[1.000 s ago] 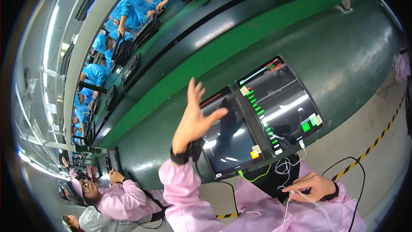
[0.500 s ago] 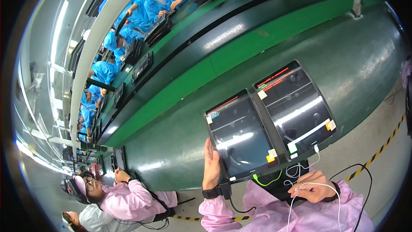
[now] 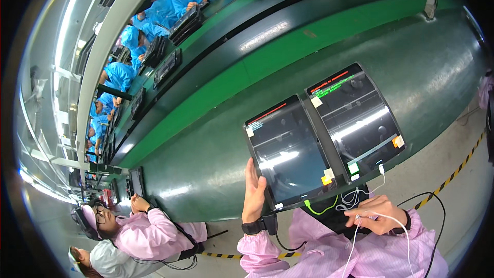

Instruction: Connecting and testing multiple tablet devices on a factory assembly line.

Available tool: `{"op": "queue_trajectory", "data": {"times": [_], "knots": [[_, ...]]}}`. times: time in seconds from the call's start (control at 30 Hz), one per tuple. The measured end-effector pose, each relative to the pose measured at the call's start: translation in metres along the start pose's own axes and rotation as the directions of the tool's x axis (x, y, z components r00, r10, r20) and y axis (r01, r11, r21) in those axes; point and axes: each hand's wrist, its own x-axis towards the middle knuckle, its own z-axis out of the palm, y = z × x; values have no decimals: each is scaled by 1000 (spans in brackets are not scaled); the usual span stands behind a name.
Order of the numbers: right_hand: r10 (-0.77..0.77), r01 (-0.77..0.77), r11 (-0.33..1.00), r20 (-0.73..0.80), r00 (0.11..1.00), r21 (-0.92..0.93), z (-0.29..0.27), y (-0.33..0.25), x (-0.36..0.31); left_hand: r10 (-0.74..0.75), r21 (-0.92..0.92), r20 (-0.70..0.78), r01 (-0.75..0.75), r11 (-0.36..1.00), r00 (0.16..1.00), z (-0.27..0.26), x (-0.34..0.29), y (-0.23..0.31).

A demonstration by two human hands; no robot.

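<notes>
Two dark tablets lie side by side on the green bench, the left tablet [image 3: 288, 154] and the right tablet [image 3: 355, 123], both with lit screens and small stickers. My left hand [image 3: 253, 190], fingers stretched out, rests against the lower left edge of the left tablet. In a pinch between thumb and fingers, my right hand [image 3: 378, 215] holds a white cable [image 3: 406, 239] below the right tablet. A second white cable, its plug [image 3: 381, 168] at the right tablet's lower edge, loops down. One green cable [image 3: 321, 210] meets the left tablet's lower edge.
The green bench [image 3: 206, 175] curves off to the left, where a person in pink [image 3: 149, 234] sits. Across a dark conveyor [image 3: 226, 46], several people in blue work on devices. A black cable [image 3: 440, 211] hangs at my right, above striped floor tape [image 3: 463, 167].
Text near the right tablet's top turns mostly green, and the white bar low on its screen darkens. The view shifts slightly; both hands keep nearly the same places.
</notes>
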Motion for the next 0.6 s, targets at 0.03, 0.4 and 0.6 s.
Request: {"op": "queue_trajectory", "data": {"times": [0.03, 0.4, 0.6], "knots": [[45, -45, 999, 23, 999, 8, 0, 0, -1, 8, 2, 5, -8, 1000, 1000, 0, -3, -1], [121, -435, 884, -817, 564, -170, -115, 49, -9, 40, 26, 34, -41, 999, 999, 2, -28, -15], [155, -456, 877, -811, 565, -150, -99, 96, 2, 43, 152, 12, -44, 987, 999, 2, -35, -20]]}}
